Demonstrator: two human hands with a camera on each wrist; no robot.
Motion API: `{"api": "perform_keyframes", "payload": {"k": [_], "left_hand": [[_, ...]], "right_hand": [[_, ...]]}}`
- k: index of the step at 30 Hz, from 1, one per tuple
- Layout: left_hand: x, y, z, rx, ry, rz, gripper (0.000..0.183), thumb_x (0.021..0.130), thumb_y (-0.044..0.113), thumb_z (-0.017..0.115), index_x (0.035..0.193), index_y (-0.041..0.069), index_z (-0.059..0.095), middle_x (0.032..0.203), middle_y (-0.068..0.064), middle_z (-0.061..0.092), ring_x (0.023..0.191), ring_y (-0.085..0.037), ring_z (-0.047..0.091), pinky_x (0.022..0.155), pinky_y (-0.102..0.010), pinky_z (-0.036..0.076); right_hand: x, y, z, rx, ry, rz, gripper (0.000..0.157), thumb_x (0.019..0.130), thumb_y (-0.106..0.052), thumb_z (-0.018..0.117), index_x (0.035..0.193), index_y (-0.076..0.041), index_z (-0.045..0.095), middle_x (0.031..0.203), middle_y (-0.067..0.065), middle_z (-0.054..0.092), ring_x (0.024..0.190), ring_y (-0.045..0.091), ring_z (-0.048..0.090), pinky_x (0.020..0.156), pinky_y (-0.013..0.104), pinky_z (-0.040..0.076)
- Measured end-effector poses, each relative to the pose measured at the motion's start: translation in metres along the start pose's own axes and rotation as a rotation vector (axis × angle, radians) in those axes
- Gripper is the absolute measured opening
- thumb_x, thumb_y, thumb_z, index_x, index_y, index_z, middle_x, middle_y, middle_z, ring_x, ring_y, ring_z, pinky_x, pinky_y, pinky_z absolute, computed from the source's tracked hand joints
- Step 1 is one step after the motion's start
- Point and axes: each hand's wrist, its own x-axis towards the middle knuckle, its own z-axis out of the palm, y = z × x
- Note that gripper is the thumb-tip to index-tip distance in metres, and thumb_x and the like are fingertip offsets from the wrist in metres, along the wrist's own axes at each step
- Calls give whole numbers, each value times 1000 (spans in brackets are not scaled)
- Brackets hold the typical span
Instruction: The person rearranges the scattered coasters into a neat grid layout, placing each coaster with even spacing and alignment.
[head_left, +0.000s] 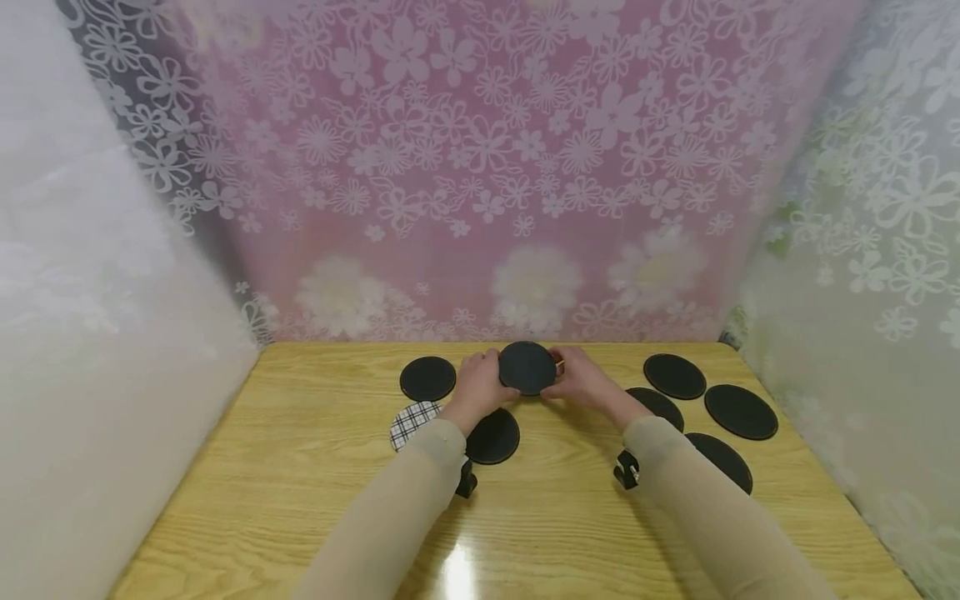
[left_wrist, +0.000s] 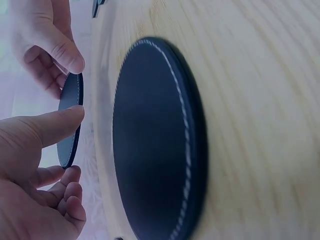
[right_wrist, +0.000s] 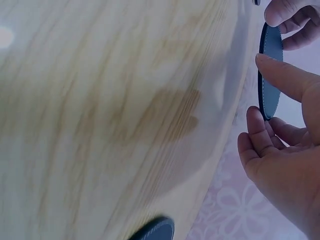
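A round black coaster (head_left: 527, 367) with pale edge stitching is held between both hands near the table's back edge. My left hand (head_left: 478, 387) pinches its left side with thumb and fingers, while my right hand (head_left: 583, 382) grips the right side. Seen from the left wrist, the held coaster (left_wrist: 71, 97) stands edge-on, apart from a larger-looking black coaster (left_wrist: 155, 135) on the table. Around my left forearm lie a black coaster (head_left: 427, 379), a black-and-white plaid coaster (head_left: 411, 419), partly covered by the arm, and another black coaster (head_left: 493, 437).
Several black coasters lie on the right of the wooden table (head_left: 300, 483), including a back one (head_left: 674, 376), a rightmost one (head_left: 741, 412) and a front one (head_left: 723, 462) partly behind the sleeve. Flower-patterned curtains (head_left: 495, 167) enclose the back and sides.
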Motion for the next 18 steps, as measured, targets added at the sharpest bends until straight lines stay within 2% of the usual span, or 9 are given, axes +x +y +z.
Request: {"api": "perform_keyframes", "payload": {"k": [7,13,18], "left_hand": [[-3,-19,-5,-10,-1,-64,85,94,38,92,160,2,53,150,-24,60,140,-46,53,119,-60,43],[-7,-34,-9,-19,21,-73,83,92,39,94,157,3,57,147,-24,62,135,-47,55,115,-63,44],[-11,-43,-12,-15,18,-97,81,92,38,94,156,3,58,147,-25,61,135,-47,54,114,-64,44]], "right_hand": [[13,-13,18,-18,-12,8,81,92,-9,91,158,10,48,152,31,51,126,42,65,103,53,57],[20,-21,31,-10,-13,-16,76,90,-7,92,153,11,53,147,31,55,120,40,70,101,51,58],[23,-27,41,-24,-14,-12,76,90,-7,92,153,11,53,148,32,50,125,41,66,104,52,57]]}}
